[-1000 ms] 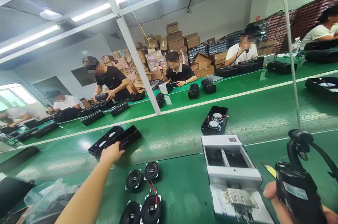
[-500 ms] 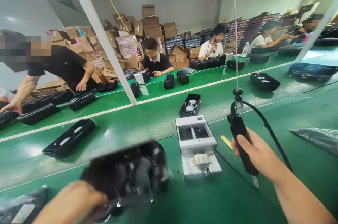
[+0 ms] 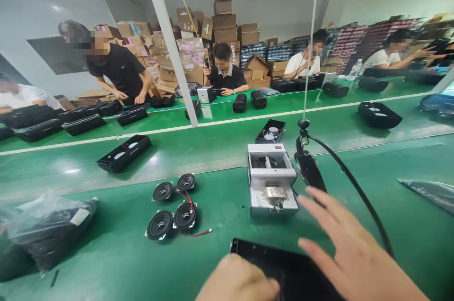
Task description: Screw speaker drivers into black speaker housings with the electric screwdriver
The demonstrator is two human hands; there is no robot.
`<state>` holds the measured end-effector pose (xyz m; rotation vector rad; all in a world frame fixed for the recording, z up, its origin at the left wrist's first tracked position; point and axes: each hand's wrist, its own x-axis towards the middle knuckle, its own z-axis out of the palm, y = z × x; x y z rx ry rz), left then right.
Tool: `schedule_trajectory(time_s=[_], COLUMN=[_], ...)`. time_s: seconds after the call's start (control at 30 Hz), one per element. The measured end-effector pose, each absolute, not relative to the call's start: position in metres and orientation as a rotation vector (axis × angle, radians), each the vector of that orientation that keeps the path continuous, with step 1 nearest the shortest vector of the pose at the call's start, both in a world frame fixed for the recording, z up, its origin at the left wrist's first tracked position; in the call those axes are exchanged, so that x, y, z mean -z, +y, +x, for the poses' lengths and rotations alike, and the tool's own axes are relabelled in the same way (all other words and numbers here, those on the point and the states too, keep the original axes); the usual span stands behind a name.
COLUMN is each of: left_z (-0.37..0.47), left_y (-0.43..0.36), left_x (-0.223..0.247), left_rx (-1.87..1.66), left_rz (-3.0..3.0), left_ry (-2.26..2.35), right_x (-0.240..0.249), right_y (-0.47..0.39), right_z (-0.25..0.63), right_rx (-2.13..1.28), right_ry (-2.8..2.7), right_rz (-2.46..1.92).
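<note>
My left hand is closed on the edge of a black speaker housing at the bottom of the view. Its lower part runs out of the picture. My right hand is open, fingers spread, above the right side of this housing. Just beyond those fingertips an electric screwdriver hangs from a cord, its lower end hidden behind my hand. A white screw feeder stands in front of the housing. To the left lie several loose round speaker drivers with red wires.
Bagged black parts lie at left, and another plastic bag at right. Beyond the bench edge, a green conveyor carries housings with drivers, including one at left. A white post rises beyond. Several people sit or stand across the line.
My right hand has let go of the screwdriver and opened. My left hand has brought the housing right and nearer to me, now with a flat dark side up. The loose drivers have come into view.
</note>
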<state>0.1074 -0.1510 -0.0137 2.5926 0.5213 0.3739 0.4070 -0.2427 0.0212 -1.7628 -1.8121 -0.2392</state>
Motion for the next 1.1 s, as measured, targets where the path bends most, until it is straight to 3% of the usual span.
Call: schedule_trajectory(time_s=[0.17, 0.33, 0.5, 0.7, 0.87, 0.97, 1.1], left_z=[0.118, 0.159, 0.169, 0.171, 0.202, 0.179, 0.088], left_y=[-0.072, -0.035, -0.039, -0.006, 0.010, 0.010, -0.011], left_x=[-0.011, 0.002, 0.007, -0.051, -0.089, -0.095, -0.086], left_rx=[-0.325, -0.062, -0.003, -0.355, -0.602, -0.656, -0.525], left_rz=[2.566, 2.554, 2.587, 2.616, 2.635, 2.639, 2.664], left_ry=[1.124, 1.165, 1.154, 1.283, 1.136, 1.172, 1.320], right_x=[-0.011, -0.005, 0.002, 0.016, 0.017, 0.018, 0.011], right_y=[-0.272, -0.268, -0.256, -0.244, -0.236, -0.233, -0.236], right_z=[0.387, 0.373, 0.376, 0.376, 0.373, 0.376, 0.378], right_rx=[0.448, 0.599, 0.526, 0.396, 0.308, 0.241, 0.085], right_ry=[-2.343, -2.518, -2.570, -2.543, -2.570, -2.586, -2.591], right_rz=[-1.403, -1.256, -1.320, -1.420, -1.408, -1.389, -1.402])
